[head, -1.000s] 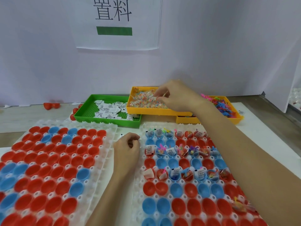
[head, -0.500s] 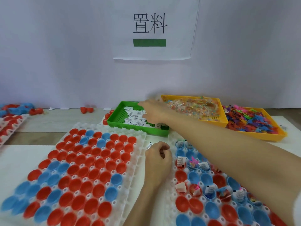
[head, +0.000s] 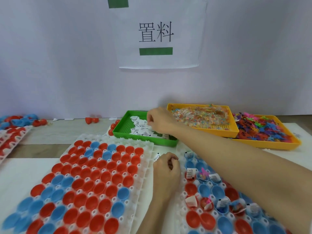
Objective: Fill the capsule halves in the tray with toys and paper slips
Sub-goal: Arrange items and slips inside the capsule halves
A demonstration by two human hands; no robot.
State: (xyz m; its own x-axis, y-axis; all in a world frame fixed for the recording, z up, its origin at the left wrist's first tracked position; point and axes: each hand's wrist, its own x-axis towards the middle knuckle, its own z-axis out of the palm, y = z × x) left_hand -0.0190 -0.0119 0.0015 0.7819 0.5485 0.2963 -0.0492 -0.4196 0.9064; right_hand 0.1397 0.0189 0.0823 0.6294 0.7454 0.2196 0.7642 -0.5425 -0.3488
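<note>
— How many trays do you count?

— Two white capsule trays up front: one at lower left, its red and blue capsule halves all unfilled, and one at lower right, partly behind the forearm. A third tray shows at the left edge. Three supply bins sit at the back: a green bin of paper slips, a yellow bin of clear-wrapped toys, and another yellow bin of coloured plastic toys.

— And the hands?

— Two. The right hand is over the green bin at centre frame, fingers curled down onto the slips; whether it has one pinched, I cannot tell. The left hand rests between the two front trays, fingers curled, with a slip sticking out of its grip.

— How does the filled part look?

— In the right tray, several halves hold white printed slips and small bright toys; the nearest rows are bare.
</note>
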